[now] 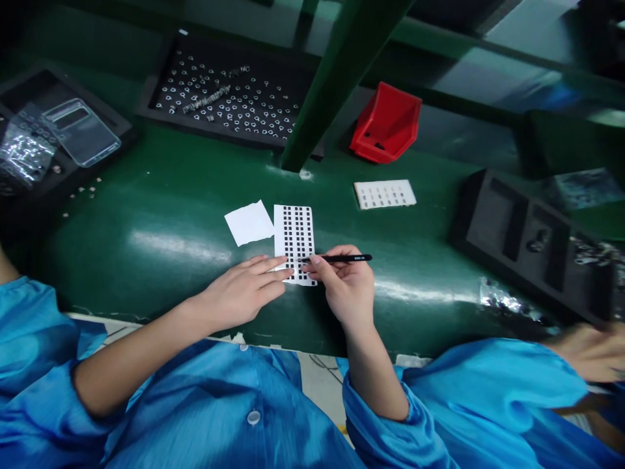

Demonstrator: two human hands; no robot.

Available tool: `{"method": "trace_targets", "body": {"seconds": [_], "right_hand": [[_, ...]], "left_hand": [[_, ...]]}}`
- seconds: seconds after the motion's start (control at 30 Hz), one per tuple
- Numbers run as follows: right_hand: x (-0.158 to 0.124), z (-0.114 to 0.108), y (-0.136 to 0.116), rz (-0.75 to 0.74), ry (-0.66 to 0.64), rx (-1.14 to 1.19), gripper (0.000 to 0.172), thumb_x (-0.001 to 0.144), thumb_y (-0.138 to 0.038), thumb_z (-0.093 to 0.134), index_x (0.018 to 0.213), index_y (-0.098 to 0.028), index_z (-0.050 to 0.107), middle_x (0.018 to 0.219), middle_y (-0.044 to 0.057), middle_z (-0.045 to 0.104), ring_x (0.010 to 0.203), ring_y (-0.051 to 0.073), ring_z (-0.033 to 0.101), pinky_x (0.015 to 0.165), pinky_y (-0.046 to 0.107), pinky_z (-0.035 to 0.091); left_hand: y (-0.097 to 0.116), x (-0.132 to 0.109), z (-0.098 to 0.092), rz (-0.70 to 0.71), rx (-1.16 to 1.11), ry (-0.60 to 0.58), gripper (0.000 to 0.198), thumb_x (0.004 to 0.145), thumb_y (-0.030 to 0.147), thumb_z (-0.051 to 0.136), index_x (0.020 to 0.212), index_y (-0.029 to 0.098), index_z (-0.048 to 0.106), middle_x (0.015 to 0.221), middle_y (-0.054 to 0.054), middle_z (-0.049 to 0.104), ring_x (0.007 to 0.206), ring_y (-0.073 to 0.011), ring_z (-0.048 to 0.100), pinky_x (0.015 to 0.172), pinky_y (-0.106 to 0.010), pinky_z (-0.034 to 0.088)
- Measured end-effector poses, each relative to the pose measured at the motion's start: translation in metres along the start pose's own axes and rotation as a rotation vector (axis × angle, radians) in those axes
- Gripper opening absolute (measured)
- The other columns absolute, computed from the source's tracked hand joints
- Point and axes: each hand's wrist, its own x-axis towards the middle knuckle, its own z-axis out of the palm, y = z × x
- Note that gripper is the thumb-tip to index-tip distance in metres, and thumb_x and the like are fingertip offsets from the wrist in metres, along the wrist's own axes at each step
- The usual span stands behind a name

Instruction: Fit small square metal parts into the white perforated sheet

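Note:
A white sheet with rows of small black squares (294,234) lies on the green table (161,215) just in front of me. My left hand (244,290) rests flat on the table, fingers stretched out and together, its fingertips holding down the sheet's lower left corner. My right hand (344,283) is closed round black tweezers (342,259), which lie level and point left; their tip touches the lower rows of the sheet. A blank white slip (249,223) lies to the left of the sheet.
A second white strip (385,194) lies further right, with a red bin (387,122) behind it. A black tray of several small metal parts (227,98) sits at the back, black foam trays at left (58,130) and right (532,241). Another person's hand (593,352) shows at the lower right.

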Motion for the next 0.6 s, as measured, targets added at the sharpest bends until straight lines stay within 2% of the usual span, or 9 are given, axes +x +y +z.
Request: {"method": "trace_targets", "body": {"seconds": [0.3,0.6], "right_hand": [[0.0012,0.0001,-0.0007,0.022,-0.011,-0.017,0.043,0.083,-0.042,0.095,0.099,-0.026,0.058,0.081,0.001,0.082,0.074,0.022,0.087,0.061,0.025,0.068],[-0.0016,0.0002,-0.0038,0.033,-0.002,-0.02,0.045,0.084,-0.044,0.095,0.1,-0.026,0.057,0.084,0.003,0.084,0.08,0.025,0.089,0.066,0.027,0.071]], "left_hand": [[0.0004,-0.0001,0.0006,-0.039,-0.051,-0.055,0.036,0.109,0.005,0.052,0.136,0.014,0.074,0.161,-0.011,0.068,0.159,-0.0358,0.056,0.127,-0.063,0.053],[0.0023,0.0014,-0.0001,-0.078,-0.1,-0.051,0.037,0.105,0.001,0.053,0.127,0.017,0.077,0.162,-0.01,0.067,0.161,-0.0327,0.054,0.132,-0.059,0.048]]}}
